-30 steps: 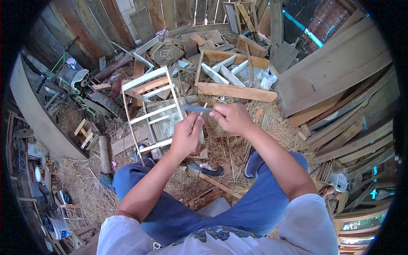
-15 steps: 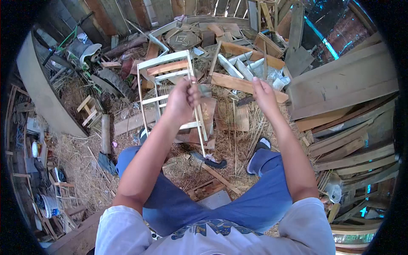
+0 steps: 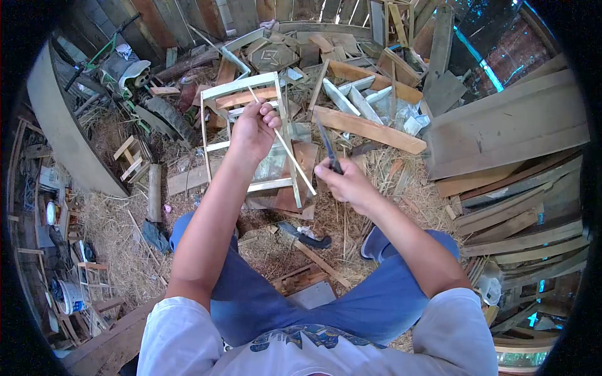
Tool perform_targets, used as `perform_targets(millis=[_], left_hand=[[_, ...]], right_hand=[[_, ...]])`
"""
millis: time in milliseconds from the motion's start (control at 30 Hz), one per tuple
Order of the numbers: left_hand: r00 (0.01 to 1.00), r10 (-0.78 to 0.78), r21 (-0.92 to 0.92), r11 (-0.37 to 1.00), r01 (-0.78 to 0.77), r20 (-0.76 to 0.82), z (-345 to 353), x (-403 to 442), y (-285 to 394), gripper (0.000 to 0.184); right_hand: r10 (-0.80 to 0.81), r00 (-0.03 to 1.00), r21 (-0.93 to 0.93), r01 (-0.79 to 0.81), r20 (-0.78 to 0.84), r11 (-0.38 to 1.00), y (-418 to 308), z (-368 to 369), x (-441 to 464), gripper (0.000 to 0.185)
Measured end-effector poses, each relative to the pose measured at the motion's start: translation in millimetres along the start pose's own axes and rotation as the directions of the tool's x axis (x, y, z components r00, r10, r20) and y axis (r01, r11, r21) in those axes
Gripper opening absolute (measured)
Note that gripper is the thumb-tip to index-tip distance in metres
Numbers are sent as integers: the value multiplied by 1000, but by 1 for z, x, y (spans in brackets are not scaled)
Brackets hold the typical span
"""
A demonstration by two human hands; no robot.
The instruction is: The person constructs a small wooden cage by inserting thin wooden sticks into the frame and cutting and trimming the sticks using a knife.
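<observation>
Straw [image 3: 113, 232] and wood scraps cover the ground, with leaning boards [image 3: 514, 125] at 2 o'clock from the middle of the view. Left hand [image 3: 254, 130], at 11 o'clock, has its fingers curled round a thin wooden stick [image 3: 287, 148], which slants across the wooden frame [image 3: 239, 82] from 11 towards 5 o'clock. Right hand [image 3: 351, 186], at 3 o'clock, grips the dark handle of a knife [image 3: 327, 143], blade pointing to 11. Near 6 o'clock lies a dark curved-handled tool [image 3: 304, 235].
</observation>
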State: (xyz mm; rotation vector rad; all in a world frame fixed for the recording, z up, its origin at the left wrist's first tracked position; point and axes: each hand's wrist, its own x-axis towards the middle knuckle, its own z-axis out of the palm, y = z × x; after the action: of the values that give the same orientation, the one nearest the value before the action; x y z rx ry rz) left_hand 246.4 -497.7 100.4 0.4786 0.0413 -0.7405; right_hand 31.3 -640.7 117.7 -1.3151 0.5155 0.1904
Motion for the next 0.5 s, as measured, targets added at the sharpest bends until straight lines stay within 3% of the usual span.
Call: perform_targets(millis=[100,233,333,400,500], left_hand=[[1000,11,29,1000,-11,12,2,1,-7,14],[999,36,40,999,-36,-12,6,2,-16,14],[999,45,30,999,-46,26,8,3,-20,13],[996,80,79,994,-76,-50,9,5,-22,8],[993,117,163,980,-115,1,9,3,-21,7]], right_hand=[[28,991,53,-36,133,998,4,-3,-2,19],[-2,989,104,-14,150,994,6,-5,-4,20],[-44,984,22,41,173,999,3,-2,-7,18],[-51,991,4,51,124,999,3,-2,-8,18],[-27,992,34,23,122,999,3,-7,-6,20]])
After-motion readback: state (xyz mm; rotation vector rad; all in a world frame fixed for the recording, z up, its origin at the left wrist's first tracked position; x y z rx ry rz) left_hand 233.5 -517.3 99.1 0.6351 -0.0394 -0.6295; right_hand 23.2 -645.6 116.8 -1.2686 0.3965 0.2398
